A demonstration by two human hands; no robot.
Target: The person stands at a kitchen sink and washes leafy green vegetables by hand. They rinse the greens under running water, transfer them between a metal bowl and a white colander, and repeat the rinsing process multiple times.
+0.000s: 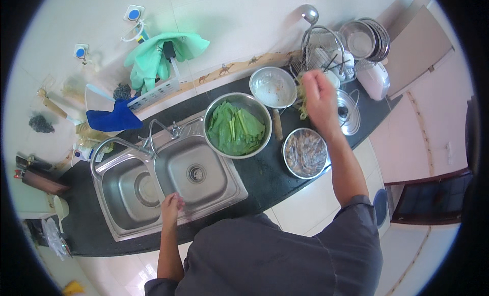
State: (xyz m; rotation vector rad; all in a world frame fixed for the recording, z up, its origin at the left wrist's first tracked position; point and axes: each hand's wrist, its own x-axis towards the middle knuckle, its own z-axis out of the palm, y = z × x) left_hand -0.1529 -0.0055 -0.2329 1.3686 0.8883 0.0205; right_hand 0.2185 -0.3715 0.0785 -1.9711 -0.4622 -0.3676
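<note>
My right hand [320,90] is raised over the right part of the counter, fingers curled, beside a bundle of yellowish-green stalks [301,101]; whether it grips them cannot be told. Below it stands a metal bowl of food under clear plastic [305,154]. To its left are a small metal pan [272,86] with a wooden handle and a large steel bowl of green leaves [237,130]. My left hand [172,206], with nothing visible in it, hovers over the front edge of the double steel sink [196,154], fingers partly bent.
A dish rack [315,48] with crockery, stacked steel bowls [359,40] and a glass lid [347,112] stand at the right. Two faucets [114,141] rise behind the sink. Green rubber gloves [153,59], a blue cloth [112,116] and brushes hang on the wall. A knife block [44,179] is far left.
</note>
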